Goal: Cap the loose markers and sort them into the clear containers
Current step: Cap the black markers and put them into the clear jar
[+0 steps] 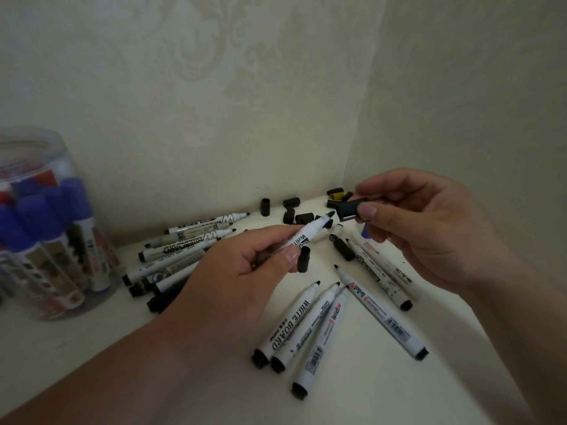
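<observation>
My left hand [245,265] grips an uncapped white marker [313,230] with its black tip pointing up and right. A short way to the right of that tip, my right hand [423,228] pinches a black cap [349,211] between thumb and fingers; cap and tip are apart. Several uncapped white markers [294,323] lie on the white surface below my hands, and another pile of markers [181,250] lies at the left. Loose black caps [294,211] are scattered near the wall corner. One black cap [303,259] stands just under my left thumb.
A clear container [46,234] holding several blue-capped and red-capped markers stands at the far left on the white surface [460,391]. Patterned walls close in behind and on the right, meeting in a corner near the caps.
</observation>
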The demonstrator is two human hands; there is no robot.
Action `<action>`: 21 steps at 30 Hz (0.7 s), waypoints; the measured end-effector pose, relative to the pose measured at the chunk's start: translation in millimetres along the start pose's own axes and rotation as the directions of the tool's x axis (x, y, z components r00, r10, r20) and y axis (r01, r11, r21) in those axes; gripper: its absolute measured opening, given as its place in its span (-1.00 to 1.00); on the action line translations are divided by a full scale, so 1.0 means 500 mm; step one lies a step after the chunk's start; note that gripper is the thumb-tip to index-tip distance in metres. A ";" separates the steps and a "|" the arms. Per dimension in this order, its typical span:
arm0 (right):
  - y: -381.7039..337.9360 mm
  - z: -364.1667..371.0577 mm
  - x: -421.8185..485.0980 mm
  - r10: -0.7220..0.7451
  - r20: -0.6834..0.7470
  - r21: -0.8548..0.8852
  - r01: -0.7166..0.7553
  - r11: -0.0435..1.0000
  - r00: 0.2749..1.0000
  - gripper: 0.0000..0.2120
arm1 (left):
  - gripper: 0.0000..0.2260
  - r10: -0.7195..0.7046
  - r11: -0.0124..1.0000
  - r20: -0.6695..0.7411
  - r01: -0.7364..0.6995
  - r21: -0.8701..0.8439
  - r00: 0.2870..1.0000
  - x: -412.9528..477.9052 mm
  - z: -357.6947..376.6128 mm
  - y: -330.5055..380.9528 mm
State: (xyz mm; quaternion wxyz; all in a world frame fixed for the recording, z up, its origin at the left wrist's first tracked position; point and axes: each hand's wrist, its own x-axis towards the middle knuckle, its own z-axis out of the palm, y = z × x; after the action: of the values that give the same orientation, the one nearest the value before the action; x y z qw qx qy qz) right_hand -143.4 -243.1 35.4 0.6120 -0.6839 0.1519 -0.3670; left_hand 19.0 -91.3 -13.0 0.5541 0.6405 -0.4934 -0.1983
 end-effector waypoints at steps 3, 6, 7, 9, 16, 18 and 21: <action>0.002 -0.004 0.001 -0.003 0.015 -0.022 0.003 1.000 1.000 -0.78 | -0.67 0.007 1.000 0.017 -0.007 0.013 1.000 0.000 0.000 -0.003; 0.005 -0.009 -0.001 -0.005 0.075 -0.053 0.009 0.999 0.997 -0.70 | -0.72 0.022 0.999 0.013 -0.022 0.045 1.000 0.001 -0.002 -0.012; 0.006 -0.011 0.000 -0.006 0.082 -0.057 0.010 0.998 0.997 -0.68 | -0.72 0.028 0.998 0.013 -0.029 0.048 1.000 0.002 -0.002 -0.014; 0.005 -0.013 0.001 -0.004 0.083 -0.042 0.007 0.999 0.997 -0.71 | -0.71 0.039 0.997 0.019 -0.040 0.060 0.999 0.003 -0.003 -0.016; 0.005 -0.014 0.001 -0.013 0.060 -0.017 0.014 1.000 0.998 -0.76 | -0.72 0.036 0.997 0.034 -0.038 0.067 0.999 0.002 -0.004 -0.013; 0.005 -0.014 -0.001 -0.007 0.065 -0.029 0.009 1.000 0.998 -0.77 | -0.75 0.037 0.997 0.036 -0.039 0.068 0.999 0.002 -0.004 -0.011; 0.007 -0.014 -0.001 -0.003 0.071 -0.047 0.006 0.999 0.998 -0.77 | -0.78 0.038 0.997 0.044 -0.041 0.071 0.998 0.002 -0.004 -0.008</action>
State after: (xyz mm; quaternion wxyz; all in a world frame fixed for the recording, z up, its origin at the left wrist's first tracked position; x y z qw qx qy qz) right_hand -148.0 -248.6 31.8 0.5997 -0.7111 0.1373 -0.3404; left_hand 22.6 -91.4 -15.9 0.5240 0.6456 -0.5246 -0.1830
